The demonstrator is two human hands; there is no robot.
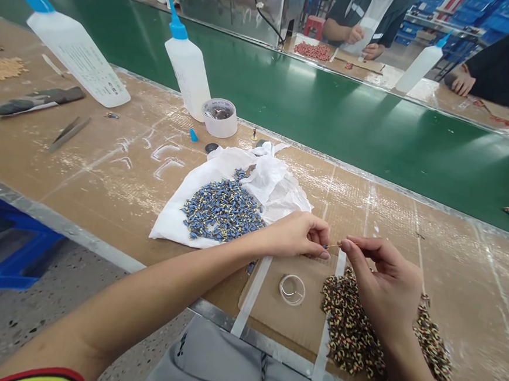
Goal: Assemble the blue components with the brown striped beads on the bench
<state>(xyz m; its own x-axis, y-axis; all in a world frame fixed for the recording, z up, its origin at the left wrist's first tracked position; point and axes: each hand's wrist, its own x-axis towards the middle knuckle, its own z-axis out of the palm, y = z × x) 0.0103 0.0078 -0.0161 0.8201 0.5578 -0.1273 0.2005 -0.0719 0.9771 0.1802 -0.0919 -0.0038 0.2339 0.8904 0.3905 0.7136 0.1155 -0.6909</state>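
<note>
Your left hand [304, 235] pinched a blue piece [325, 246]; your right hand [384, 277] pinched a thin stick [335, 245]; likely light, stiff, best end-held

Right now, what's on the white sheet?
Heaped small blue and yellow pieces. The left forearm hides part of the sheet; what's under the crumpled folds can't be seen.

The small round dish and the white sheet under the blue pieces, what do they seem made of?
The small round dish looks like smooth clear plastic, perhaps glass: the cardboard shows through. The white sheet seems thin plastic film, softly shiny, from its crinkled folds, though cloth is possible.
</note>
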